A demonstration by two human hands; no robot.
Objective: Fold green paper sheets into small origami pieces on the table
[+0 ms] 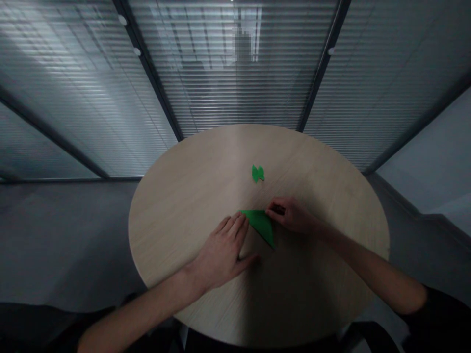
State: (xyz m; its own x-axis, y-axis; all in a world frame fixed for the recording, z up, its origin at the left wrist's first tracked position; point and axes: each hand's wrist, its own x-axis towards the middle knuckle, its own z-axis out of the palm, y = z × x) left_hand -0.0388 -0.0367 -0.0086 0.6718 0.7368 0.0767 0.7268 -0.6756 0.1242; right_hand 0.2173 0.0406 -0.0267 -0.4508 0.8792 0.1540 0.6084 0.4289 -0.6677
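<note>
A green paper folded into a triangle (262, 224) lies flat near the middle of the round wooden table (191, 196). My left hand (224, 252) rests flat on the table with its fingers stretched out, the fingertips pressing the triangle's left corner. My right hand (292, 215) has its fingers curled together, pinching the triangle's right corner. A small folded green paper figure (258, 173) sits further back on the table, apart from both hands.
Glass walls with horizontal blinds and dark frames (154, 78) stand right behind the table. Grey floor (62, 235) surrounds the table on the left and right.
</note>
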